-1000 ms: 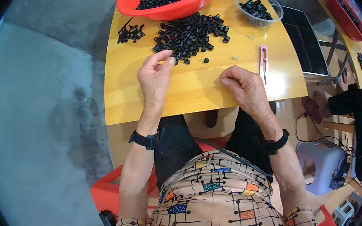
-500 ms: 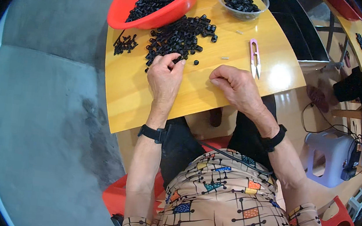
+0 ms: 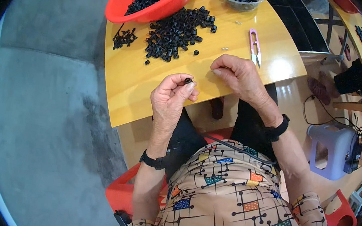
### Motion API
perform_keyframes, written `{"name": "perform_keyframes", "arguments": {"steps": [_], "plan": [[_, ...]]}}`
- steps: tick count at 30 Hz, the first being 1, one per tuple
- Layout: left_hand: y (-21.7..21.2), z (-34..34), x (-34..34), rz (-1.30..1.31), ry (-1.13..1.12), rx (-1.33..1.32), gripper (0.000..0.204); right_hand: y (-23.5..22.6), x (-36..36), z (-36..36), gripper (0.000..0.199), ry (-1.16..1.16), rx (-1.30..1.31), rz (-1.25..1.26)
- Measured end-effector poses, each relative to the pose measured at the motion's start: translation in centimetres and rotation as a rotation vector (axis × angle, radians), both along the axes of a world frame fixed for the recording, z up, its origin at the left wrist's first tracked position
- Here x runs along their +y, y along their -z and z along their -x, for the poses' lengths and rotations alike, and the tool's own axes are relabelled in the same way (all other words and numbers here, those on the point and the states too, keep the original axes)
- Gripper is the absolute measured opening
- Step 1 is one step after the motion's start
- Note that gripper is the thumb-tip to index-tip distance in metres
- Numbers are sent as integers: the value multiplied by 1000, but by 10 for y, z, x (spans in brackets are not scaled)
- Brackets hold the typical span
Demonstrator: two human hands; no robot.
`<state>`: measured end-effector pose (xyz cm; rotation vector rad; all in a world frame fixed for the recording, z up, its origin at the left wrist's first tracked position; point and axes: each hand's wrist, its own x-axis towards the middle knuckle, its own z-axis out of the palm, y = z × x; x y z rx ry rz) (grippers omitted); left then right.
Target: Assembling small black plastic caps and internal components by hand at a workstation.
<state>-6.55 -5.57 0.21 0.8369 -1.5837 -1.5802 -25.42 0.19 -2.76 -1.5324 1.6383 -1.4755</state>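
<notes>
Between thumb and forefinger, my left hand (image 3: 169,98) pinches a small black plastic ring-shaped piece (image 3: 188,80) above the table's front edge. To its right, my right hand (image 3: 243,77) is closed in a pinch; whatever its fingertips may hold is too small to make out. A heap of similar black pieces (image 3: 171,35) lies on the yellow table (image 3: 143,96), beyond my left hand. One loose black piece (image 3: 196,52) sits between the heap and my hands. Two small metal springs, a nearer one (image 3: 225,49) and a farther one (image 3: 237,23), lie beyond my right hand.
A red basin (image 3: 117,13) full of black pieces stands at the far left, with thin black bits (image 3: 124,39) before it. Far right are a clear bowl (image 3: 245,7) of black parts and pink-handled thread snips (image 3: 254,45). A person's leg (image 3: 356,80) shows beyond, near a pale stool (image 3: 329,148).
My left hand has drawn back from the heap toward me, now with a black ring-shaped piece in its fingers. My right hand has stayed nearly in place, still pinched.
</notes>
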Motion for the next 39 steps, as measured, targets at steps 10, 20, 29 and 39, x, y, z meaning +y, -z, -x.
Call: {"name": "perform_keyframes", "arguments": {"steps": [10, 20, 29, 39], "plan": [[1, -25, 20, -253, 101, 26, 20, -38, 34, -20, 8, -314, -565, -146], [-6, -33, 39, -314, 163, -10, 17, -33, 49, -30, 11, -426, -558, -205], [-1, -35, 46, -277, 211, -80, 15, -25, 58, -33, 11, -467, -486, -213], [5, -40, 56, -412, 248, -172, 11, -17, 65, -36, 14, -444, -453, -302]]}}
